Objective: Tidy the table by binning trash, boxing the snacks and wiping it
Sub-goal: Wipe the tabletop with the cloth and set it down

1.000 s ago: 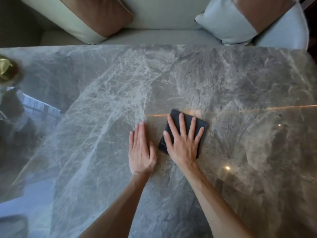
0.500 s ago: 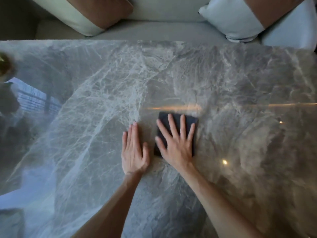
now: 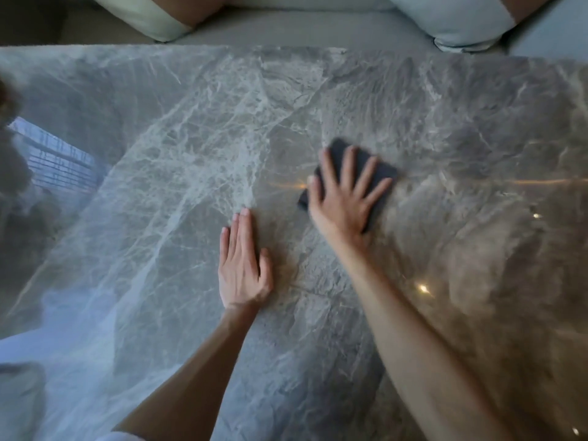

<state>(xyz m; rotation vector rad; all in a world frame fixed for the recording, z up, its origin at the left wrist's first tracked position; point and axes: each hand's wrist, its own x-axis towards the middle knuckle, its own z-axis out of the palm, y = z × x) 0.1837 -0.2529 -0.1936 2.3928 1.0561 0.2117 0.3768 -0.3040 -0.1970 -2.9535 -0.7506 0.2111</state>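
A dark folded cloth point(image 3: 383, 171) lies flat on the grey marble table point(image 3: 159, 186), a little right of the middle. My right hand point(image 3: 342, 198) presses down on it with the fingers spread, covering most of it. My left hand point(image 3: 243, 265) rests flat on the bare marble nearer to me and to the left of the cloth, fingers together, holding nothing. No trash or snacks show on the tabletop.
A pale sofa seat point(image 3: 286, 25) runs along the table's far edge, with a cream and brown cushion point(image 3: 152, 17) at the left and a light blue one point(image 3: 455, 20) at the right. A window reflection point(image 3: 54, 160) glares on the left of the table.
My right hand has slid the cloth away from me and to the right. My left hand has stayed flat in about the same place.
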